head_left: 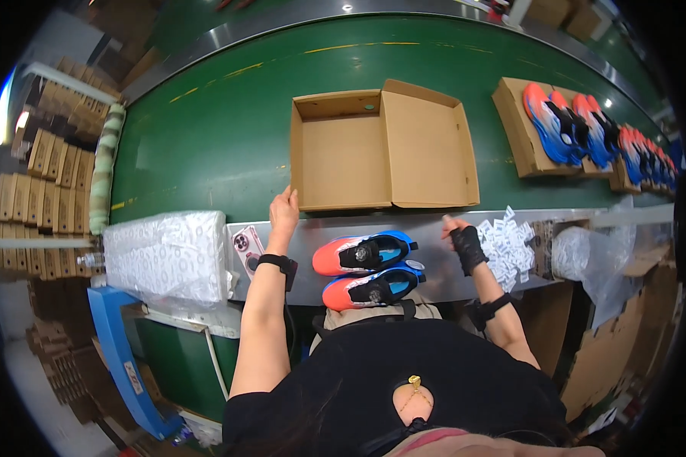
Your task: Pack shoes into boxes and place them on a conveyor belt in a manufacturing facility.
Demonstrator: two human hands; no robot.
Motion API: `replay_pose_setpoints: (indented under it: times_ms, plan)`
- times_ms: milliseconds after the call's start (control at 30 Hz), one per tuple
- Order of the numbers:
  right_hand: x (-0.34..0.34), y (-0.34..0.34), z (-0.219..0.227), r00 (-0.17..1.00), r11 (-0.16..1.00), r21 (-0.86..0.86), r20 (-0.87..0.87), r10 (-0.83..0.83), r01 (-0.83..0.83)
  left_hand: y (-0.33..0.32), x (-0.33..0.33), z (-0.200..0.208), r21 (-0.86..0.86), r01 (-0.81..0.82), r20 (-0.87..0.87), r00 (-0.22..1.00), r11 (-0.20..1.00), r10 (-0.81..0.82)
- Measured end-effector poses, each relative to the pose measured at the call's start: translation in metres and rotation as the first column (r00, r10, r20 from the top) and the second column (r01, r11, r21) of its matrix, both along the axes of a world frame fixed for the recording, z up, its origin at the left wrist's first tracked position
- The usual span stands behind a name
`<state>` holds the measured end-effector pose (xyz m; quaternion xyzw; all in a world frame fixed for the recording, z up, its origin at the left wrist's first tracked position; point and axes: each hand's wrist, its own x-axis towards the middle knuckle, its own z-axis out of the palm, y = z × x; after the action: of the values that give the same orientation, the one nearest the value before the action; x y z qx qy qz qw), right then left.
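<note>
An open cardboard shoebox (343, 156) lies ahead of me, its lid (427, 152) folded back to the right. My left hand (284, 213) is at the box's near left corner, fingers closed on its edge. My right hand (465, 242), in a black fingerless glove, is just below the lid's near edge. Its fingers are curled in; anything between them is too small to make out. Close to its right spreads a pile of small white packets (506, 247). Between my forearms, two orange-and-blue sneakers (351, 255) lie side by side on the metal ledge (434, 266), toes left.
A stack of printed white wrapping paper (164, 247) and a pink phone (246, 247) lie left. At the right, more sneakers (556, 129) rest on cardboard boxes on the green belt (213, 137). Clear plastic (606, 251) hangs at the ledge's right end. Stacked boxes (46, 206) fill the far left.
</note>
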<state>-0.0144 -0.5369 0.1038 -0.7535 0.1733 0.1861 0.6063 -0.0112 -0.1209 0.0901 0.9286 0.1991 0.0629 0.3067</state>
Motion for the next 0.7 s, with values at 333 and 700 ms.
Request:
replay_pose_setpoints:
  times_ms: [333,700]
  plan:
    - [0.055,0.191,0.059,0.541,0.561,-0.614,0.246,0.804,-0.555,0.035,-0.062,-0.009,-0.128,-0.193,0.174,0.961,0.973,0.214]
    - [0.025,0.24,0.007,0.389,0.09,-0.791,-0.195,0.901,-0.605,0.265,-0.217,-0.036,0.262,-0.579,-0.096,0.78,0.772,0.618]
